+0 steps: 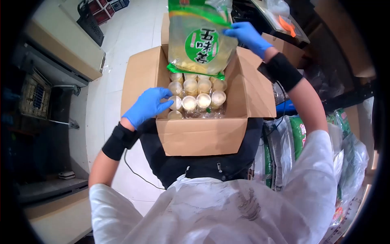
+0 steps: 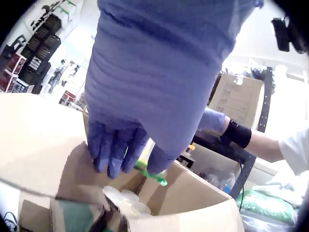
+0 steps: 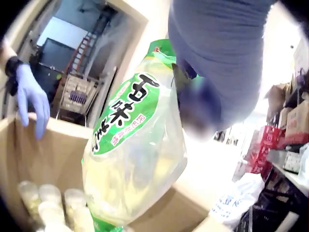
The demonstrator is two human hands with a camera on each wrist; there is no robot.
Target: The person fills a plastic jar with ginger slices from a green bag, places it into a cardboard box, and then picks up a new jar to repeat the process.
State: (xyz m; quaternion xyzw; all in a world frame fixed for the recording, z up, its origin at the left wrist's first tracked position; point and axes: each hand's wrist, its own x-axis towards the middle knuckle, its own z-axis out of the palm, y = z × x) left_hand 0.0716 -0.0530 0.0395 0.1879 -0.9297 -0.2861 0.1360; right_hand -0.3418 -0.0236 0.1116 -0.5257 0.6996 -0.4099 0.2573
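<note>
An open cardboard box [image 1: 201,136] holds rows of small lidded tubs [image 1: 189,103] with pale yellow contents. Over its far half hangs a clear and green plastic bag [image 1: 202,44] with a round green label and pale pieces gathered at the bottom. My right hand [image 1: 251,38], in a blue glove, pinches this bag by its upper right edge; in the right wrist view the fingers are partly hidden behind the palm. Reaching over the box's left side, my gloved left hand [image 1: 147,106] has its fingers loosely extended beside the nearest tubs and holds nothing.
Packed plastic sacks [image 1: 298,132] stand on the right, beneath a dark shelf frame [image 1: 341,99]. To the left is a cabinet with a wire basket [image 1: 36,93]. A black crate [image 1: 90,28] sits on the pale tiled floor [image 1: 122,53] at the back.
</note>
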